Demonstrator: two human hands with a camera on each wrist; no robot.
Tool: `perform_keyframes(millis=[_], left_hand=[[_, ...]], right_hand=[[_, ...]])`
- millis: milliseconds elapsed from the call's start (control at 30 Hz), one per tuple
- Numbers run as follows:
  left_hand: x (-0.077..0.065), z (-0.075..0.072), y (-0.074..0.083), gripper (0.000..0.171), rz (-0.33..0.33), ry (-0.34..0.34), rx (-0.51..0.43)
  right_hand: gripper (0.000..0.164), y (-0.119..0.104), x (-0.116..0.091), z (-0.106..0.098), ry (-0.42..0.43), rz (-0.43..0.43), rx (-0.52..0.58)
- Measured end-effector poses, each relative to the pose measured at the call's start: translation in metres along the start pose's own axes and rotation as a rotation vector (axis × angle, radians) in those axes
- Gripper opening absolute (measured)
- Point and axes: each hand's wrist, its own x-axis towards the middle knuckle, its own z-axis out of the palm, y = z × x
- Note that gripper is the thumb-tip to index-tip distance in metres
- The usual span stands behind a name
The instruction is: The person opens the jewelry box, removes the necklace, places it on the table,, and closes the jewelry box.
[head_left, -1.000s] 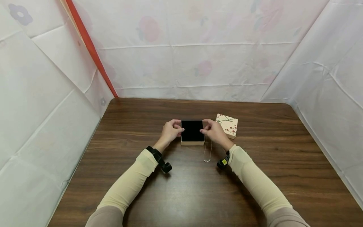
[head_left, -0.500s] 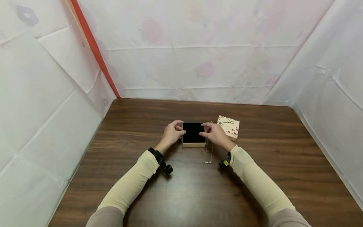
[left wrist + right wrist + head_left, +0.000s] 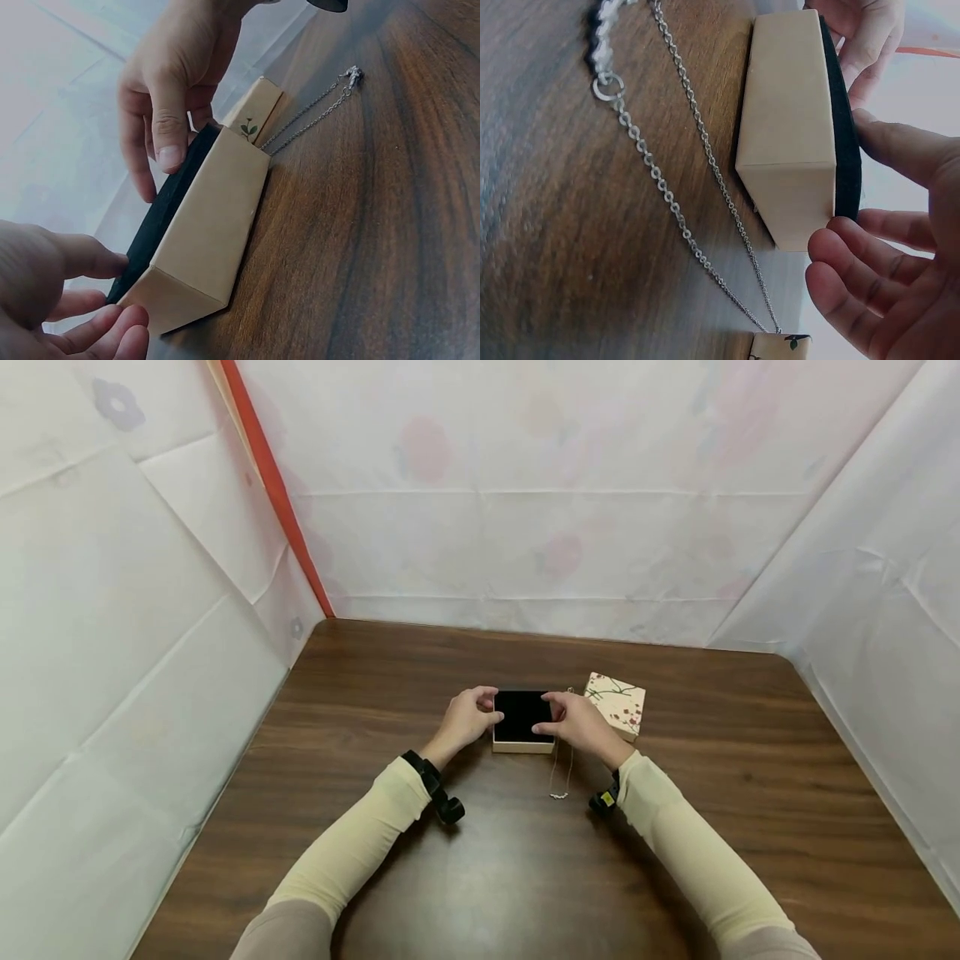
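Observation:
An open cream jewelry box (image 3: 522,747) sits on the table between both hands, with a black foam pad (image 3: 521,714) at its top. In the right wrist view the pad (image 3: 845,150) bulges a little above the box rim. My left hand (image 3: 465,718) pinches the pad's left edge, its thumb on the top and its fingers curled beside the box. At the opposite edge my right hand (image 3: 588,725) does likewise, thumb reaching over the pad. A fine silver chain necklace (image 3: 682,217) lies close along the box's right side, its beaded pendant (image 3: 558,796) toward me.
The box's lid (image 3: 617,703), cream with red blossoms and green stems, lies behind my right hand. Pale printed sheets (image 3: 525,543) rise at the back and both sides of the brown wooden table (image 3: 480,868).
The whole head view has shifted, so everything sits farther right and lower. My right thumb and forefinger have come farther inward over the pad. The left hand stays at its edge.

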Motion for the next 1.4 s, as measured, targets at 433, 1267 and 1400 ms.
perform_keyframes(millis=[433,1267,1400], left_hand=[[0.003,0.001,0.005,0.051,0.023,-0.06,0.097],[0.005,0.013,0.007,0.051,0.072,-0.17,0.36],[0.007,0.014,0.01,0.043,0.074,-0.181,0.431]], right_hand=[[0.063,0.005,0.0,-0.002,-0.009,-0.008,-0.041],[0.063,0.015,-0.001,0.011,-0.093,0.045,-0.129],[0.061,0.012,0.002,0.011,-0.088,0.043,-0.164]])
